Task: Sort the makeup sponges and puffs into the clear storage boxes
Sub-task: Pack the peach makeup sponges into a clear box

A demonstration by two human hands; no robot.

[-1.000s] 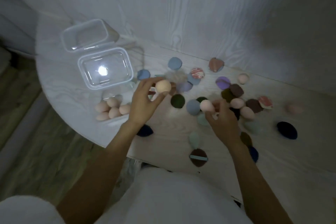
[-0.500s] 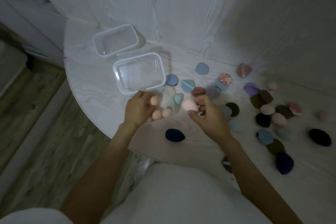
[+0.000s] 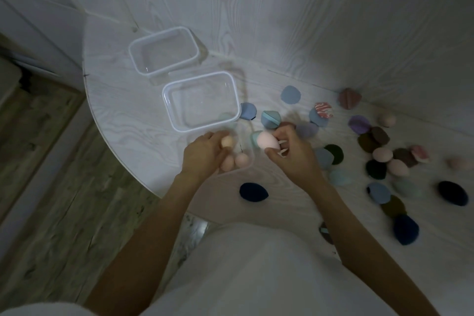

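Note:
Two clear storage boxes stand on the white table: a far one [image 3: 164, 52] and a nearer one [image 3: 202, 101]. A third clear box [image 3: 247, 161] lies at the table's front edge with peach egg sponges [image 3: 237, 160] in it. My left hand [image 3: 205, 155] is over that box and pinches a peach sponge [image 3: 227, 140]. My right hand [image 3: 292, 154] holds a pale pink egg sponge [image 3: 266, 140] just right of the box. Several puffs and sponges, blue [image 3: 290, 94], purple [image 3: 359, 123], dark [image 3: 452, 192] and pink [image 3: 382, 154], lie scattered to the right.
A white wood-grain wall rises directly behind the table. The rounded table edge [image 3: 123, 156] drops to wooden floor on the left. A navy puff [image 3: 253, 192] lies near the front edge between my forearms. My white clothing fills the bottom of the view.
The view has shifted left. My left hand brought its peach sponge down over the front box. My right hand carried the pink sponge leftward toward that box.

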